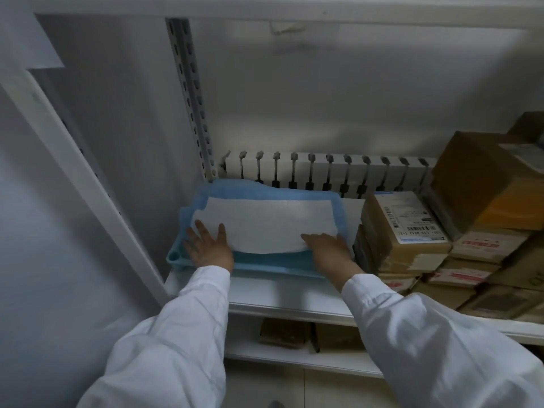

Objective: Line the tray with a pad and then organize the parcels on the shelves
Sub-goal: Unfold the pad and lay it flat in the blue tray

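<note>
Two hands press a pad flat in a blue tray

Both hands lie palm down with straight, spread fingers, gripping nothing. The left hand (206, 248) rests on the near left corner of the pad (265, 225), just left of the frame's centre. The right hand (329, 251) rests on its near right corner. Both arms wear white sleeves (412, 334) that reach up from the bottom of the frame.

The pad is white in the middle with a light blue border, and it lies inside the blue tray (176, 256). Its border rides up over the tray's far and side edges. A darker blue strip shows along the near side, between the hands.

The tray sits at the left end of a white shelf (279, 301) in the centre of the frame. Just beside it, at centre right, brown cardboard parcels (403, 228) are stacked in uneven piles, the nearest bearing a barcode label. More parcels (285, 332) sit in shadow on a lower shelf at bottom centre. A white ribbed radiator (323, 172) stands behind the tray, and a perforated metal post (191, 98) rises at upper left.
</note>
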Demonstrator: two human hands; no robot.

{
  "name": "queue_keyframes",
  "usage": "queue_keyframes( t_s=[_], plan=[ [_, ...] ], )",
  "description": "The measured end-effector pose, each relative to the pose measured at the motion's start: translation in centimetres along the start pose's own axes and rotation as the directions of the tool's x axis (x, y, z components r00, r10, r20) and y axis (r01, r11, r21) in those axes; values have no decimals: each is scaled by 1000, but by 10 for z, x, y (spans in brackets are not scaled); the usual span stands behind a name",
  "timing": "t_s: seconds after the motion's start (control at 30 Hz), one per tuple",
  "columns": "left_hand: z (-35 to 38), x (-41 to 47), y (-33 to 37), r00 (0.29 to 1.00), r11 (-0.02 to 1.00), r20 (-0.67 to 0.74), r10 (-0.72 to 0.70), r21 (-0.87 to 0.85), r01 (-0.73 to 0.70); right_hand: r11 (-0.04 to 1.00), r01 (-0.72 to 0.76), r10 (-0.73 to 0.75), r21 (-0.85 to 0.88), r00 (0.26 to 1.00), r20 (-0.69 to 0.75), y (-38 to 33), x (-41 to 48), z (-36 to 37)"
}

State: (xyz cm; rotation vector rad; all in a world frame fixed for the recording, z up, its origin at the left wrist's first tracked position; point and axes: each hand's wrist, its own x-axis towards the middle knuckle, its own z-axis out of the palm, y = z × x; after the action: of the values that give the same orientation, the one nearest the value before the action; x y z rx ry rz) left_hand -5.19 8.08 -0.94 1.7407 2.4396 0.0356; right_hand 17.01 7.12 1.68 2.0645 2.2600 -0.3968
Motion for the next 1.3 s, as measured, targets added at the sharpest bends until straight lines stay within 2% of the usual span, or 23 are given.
queue_keyframes(
  t_s=[0.07,0.13,0.2,0.27,0.33,0.37,0.47,0.57,0.63,0.7,0.8,1.2,1.3],
  plan=[
    [-1,-5,-1,999,998,26,-45,53,44,999,27,-28,-33,999,-28,-3,-4,6],
    [-2,-9,-1,998,996,44,-43,74,39,992,44,-60,-115,988,-143,-8,-6,10],
    [-1,-10,4,997,996,56,58,65,-62,986,51,-80,-157,979,-186,-7,-2,10],
    [1,-9,9,969,969,62,241,34,-243,983,28,-46,-180,994,-97,-11,2,11],
    [3,-9,15,899,906,118,422,-42,-420,976,-19,27,-217,999,32,-16,1,12],
    [4,-9,16,870,884,157,468,-82,-461,977,-32,50,-213,995,81,-18,-1,12],
    [9,-12,13,856,893,255,450,-97,-440,993,-11,27,-119,991,130,-17,-3,17],
    [13,-14,6,847,889,282,451,-59,-454,998,64,-66,16,980,185,-14,-4,27],
    [14,-16,4,853,882,232,468,-60,-468,995,95,-94,8,974,205,-13,-6,31],
    [16,-16,3,872,885,155,464,-27,-465,995,97,-89,-39,982,164,-13,-6,33],
    [18,-15,1,881,882,112,461,49,-468,993,84,-73,-79,988,140,-16,-7,33],
    [11,-24,1,907,927,192,375,-78,-367,992,114,-102,-61,981,166,-13,-12,29],
    [6,-25,-7,914,929,177,366,-136,-345,993,118,-116,-1,973,199,-11,-10,28]
  ],
)
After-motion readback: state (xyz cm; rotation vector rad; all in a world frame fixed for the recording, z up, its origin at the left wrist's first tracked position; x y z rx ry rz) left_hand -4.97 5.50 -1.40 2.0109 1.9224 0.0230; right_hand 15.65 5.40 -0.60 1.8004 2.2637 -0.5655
